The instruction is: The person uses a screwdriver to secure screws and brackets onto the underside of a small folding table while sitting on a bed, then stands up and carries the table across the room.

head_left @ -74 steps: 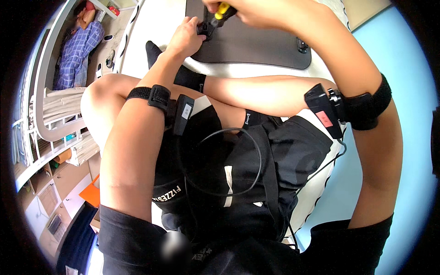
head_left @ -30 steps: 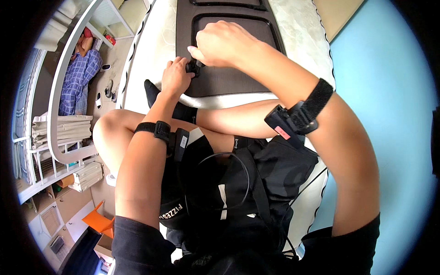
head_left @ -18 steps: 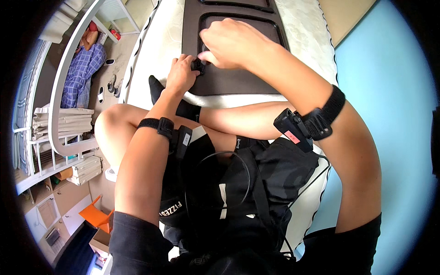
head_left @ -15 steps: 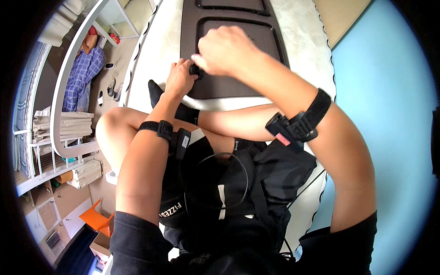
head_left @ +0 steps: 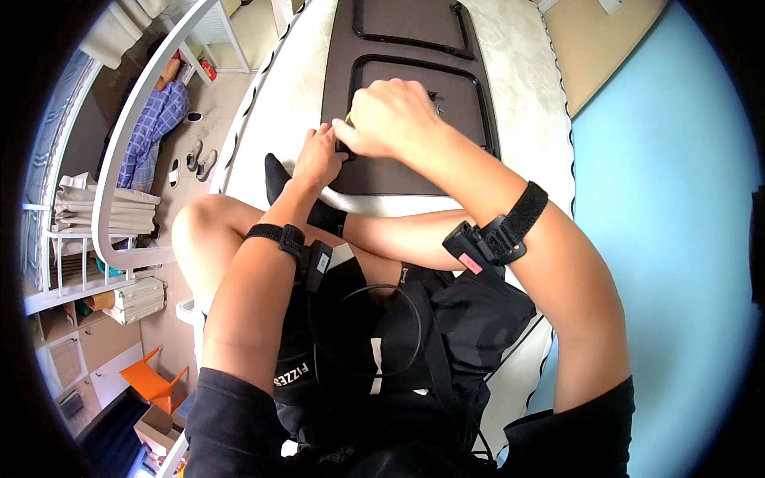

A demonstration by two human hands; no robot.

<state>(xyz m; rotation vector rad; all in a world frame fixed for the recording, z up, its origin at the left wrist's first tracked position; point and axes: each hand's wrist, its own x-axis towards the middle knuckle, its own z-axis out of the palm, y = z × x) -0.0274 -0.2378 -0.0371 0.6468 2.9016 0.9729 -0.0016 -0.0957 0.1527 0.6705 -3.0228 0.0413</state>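
A dark brown folding table (head_left: 398,175) lies underside up on the bed, with black tubular legs (head_left: 422,60) folded against it. At its near left edge my left hand (head_left: 317,159) is closed, thumb and fingers pressing on a small black fitting (head_left: 344,150). Just to the right and above, my right hand (head_left: 394,115) is curled into a fist over the same corner. A sliver of yellow shows beside its thumb; the rest of what it grips is hidden. Several small dark pieces of hardware (head_left: 437,102) lie on the board beyond the fist.
The table rests on a pale mattress (head_left: 522,95) by a blue wall (head_left: 653,199). A white bed rail (head_left: 102,175) runs along the left. Below are shoes (head_left: 205,164), an orange chair (head_left: 153,378) and a person in blue checked cloth (head_left: 159,119). A cable (head_left: 421,319) loops over my lap.
The view has shifted, so the table sits lower in it. My right fist has turned slightly, and a yellow sliver now shows by its thumb. My left hand keeps its place at the fitting.
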